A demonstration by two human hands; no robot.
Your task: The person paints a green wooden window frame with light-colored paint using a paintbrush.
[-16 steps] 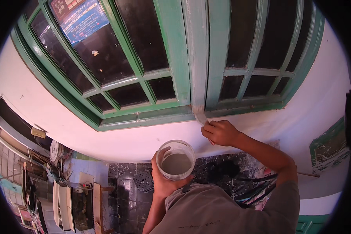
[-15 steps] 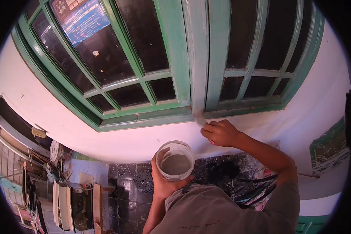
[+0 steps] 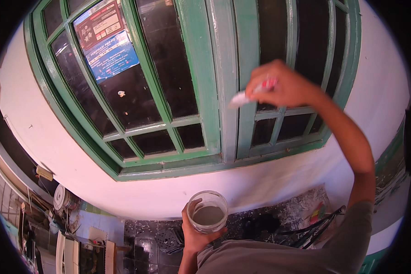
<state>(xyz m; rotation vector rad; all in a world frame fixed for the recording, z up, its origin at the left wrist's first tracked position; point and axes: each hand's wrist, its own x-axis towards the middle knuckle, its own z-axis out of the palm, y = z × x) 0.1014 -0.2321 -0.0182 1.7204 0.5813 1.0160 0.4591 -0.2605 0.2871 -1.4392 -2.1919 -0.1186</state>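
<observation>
My left hand (image 3: 192, 237) is wrapped round a clear round tub (image 3: 214, 197), low in front of my body. Grey paint (image 3: 209, 215) lies inside it. Raised high on the right, my right hand (image 3: 287, 86) grips a paintbrush (image 3: 241, 97) with a pale bristle end and a bit of red near the fingers. The bristle end points left, over the upright post (image 3: 230, 132) between the two window panels; motion blur hides whether it touches. That post looks greyer than the green window frame (image 3: 187, 27) around it.
Dark glass panes fill the window, and a red-and-blue notice (image 3: 107, 41) sits behind one. A pinkish-white wall (image 3: 169, 196) runs below. On the dark tiled floor (image 3: 144, 249) are paint spots and black tubing (image 3: 313, 230). Assorted goods and a round tin (image 3: 61, 196) stand at left.
My right hand has lifted the paintbrush from the post's foot to well up the window. The view has tilted upward, so the window sits lower. My left hand still holds the tub.
</observation>
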